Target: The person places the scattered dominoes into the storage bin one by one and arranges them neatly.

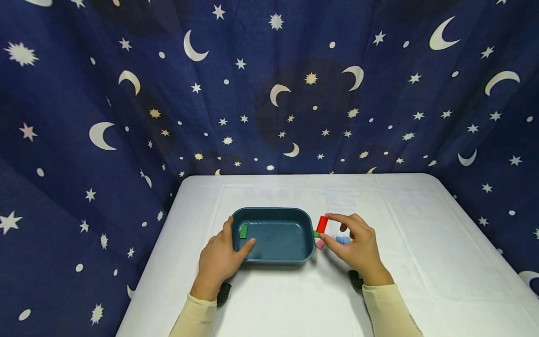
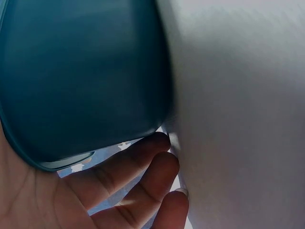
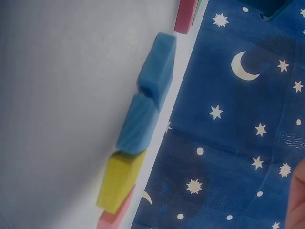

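My left hand grips the left end of a dark teal plastic tub, its thumb over the near rim. In the left wrist view, the other fingers lie along the tub's outer wall. A green block lies inside the tub near its left end. Just off the right end, my right hand pinches a red cylindrical block between thumb and index finger. Below it are a green block, partly hidden, and a pink block.
Under and behind the right hand lie blue blocks, a yellow block and another pink block, in a row on the white-covered table. A dark blue curtain with moons and stars hangs behind the table and at its sides.
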`<control>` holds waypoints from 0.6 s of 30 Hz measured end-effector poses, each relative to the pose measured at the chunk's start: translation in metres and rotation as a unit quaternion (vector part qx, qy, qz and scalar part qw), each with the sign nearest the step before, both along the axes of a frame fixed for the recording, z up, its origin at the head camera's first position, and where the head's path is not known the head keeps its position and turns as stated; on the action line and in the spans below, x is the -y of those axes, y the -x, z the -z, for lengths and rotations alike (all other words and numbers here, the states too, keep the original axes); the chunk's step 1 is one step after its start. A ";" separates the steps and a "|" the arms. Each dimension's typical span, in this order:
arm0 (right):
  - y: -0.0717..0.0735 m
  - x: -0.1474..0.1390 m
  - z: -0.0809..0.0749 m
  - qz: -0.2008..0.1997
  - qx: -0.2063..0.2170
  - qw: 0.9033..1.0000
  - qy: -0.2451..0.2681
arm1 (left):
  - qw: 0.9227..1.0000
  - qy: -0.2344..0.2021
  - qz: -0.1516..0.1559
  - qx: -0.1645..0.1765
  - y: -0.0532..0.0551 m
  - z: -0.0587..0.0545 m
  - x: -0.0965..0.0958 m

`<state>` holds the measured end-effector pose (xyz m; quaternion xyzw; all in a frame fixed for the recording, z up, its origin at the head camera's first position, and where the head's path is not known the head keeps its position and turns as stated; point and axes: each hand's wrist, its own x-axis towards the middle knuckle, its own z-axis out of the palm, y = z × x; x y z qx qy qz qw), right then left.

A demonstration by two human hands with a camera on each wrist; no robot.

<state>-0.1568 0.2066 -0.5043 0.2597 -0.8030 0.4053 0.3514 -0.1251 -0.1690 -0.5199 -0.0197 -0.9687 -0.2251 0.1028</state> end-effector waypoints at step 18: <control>-0.001 0.013 -0.001 -0.028 -0.011 0.999 -0.018 | 1.000 0.000 0.000 0.002 0.001 0.000 0.001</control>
